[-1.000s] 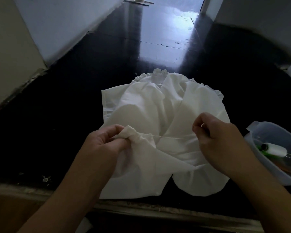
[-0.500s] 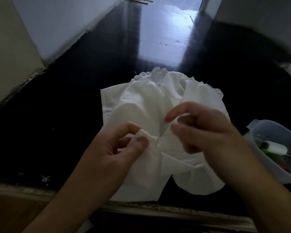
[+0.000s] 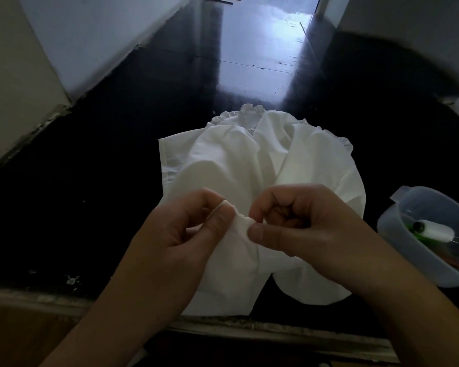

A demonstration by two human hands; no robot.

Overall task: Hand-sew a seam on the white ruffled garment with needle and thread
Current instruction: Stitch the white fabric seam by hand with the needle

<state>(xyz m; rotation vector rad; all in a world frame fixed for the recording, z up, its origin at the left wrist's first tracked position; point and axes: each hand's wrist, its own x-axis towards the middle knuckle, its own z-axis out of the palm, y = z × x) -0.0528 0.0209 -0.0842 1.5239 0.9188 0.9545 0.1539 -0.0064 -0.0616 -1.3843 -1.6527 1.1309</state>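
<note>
A dark, shiny table [image 3: 117, 181] fills most of the view; its far part reflects pale light, and its near edge is worn and scratched. Pale walls or panels stand at the far left and far right, and they are cut off by the frame.

The white ruffled garment [image 3: 289, 160] lies on the table in the middle, crumpled, with the ruffled edge on its far side. Its near part is lifted toward the camera and is partly hidden behind both hands.

The left hand [image 3: 178, 234] pinches a small bunched fold of the cloth between thumb and curled fingers. The right hand [image 3: 308, 229] is just beside it, with fingers curled in and the thumb pressed against the same fold, so both hands grip the cloth almost touching each other. I cannot make out a needle or a thread between the fingers; the light is dim and the fingertips cover that place.

At the right, near, stands a clear plastic container [image 3: 398, 207], partly cut off by the frame. Inside it lies a white thread spool [image 3: 435, 230] on something green which is hard to identify.
</note>
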